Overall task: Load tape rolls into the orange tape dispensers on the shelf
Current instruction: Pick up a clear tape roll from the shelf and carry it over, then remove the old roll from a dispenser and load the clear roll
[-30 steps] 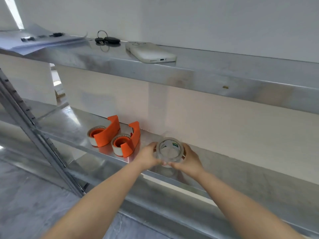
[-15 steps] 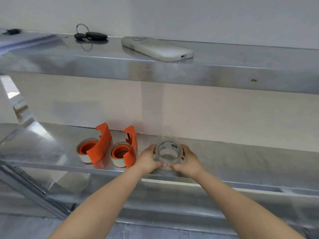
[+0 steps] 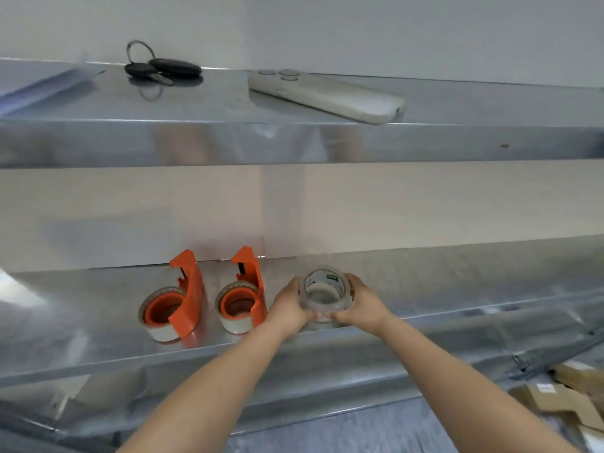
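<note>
Two orange tape dispensers stand side by side on the metal middle shelf (image 3: 81, 322), each with a tape roll around its orange hub: the left dispenser (image 3: 173, 304) and the right dispenser (image 3: 243, 300). Just right of them I hold a clear tape roll (image 3: 325, 291) between both hands, near the shelf's front edge. My left hand (image 3: 289, 310) grips its left side and my right hand (image 3: 361, 305) grips its right side. The roll's open core faces me. Whether it rests on the shelf is hidden by my fingers.
On the upper shelf (image 3: 294, 142) lie a set of black keys (image 3: 161, 70), a beige phone (image 3: 327, 96) face down and some papers (image 3: 42, 80) at the far left. Cardboard boxes (image 3: 568, 397) sit on the floor at lower right.
The view has swung right and closer, so the shelves look level now. Both hands stay on the clear roll at the same spot beside the right dispenser.
</note>
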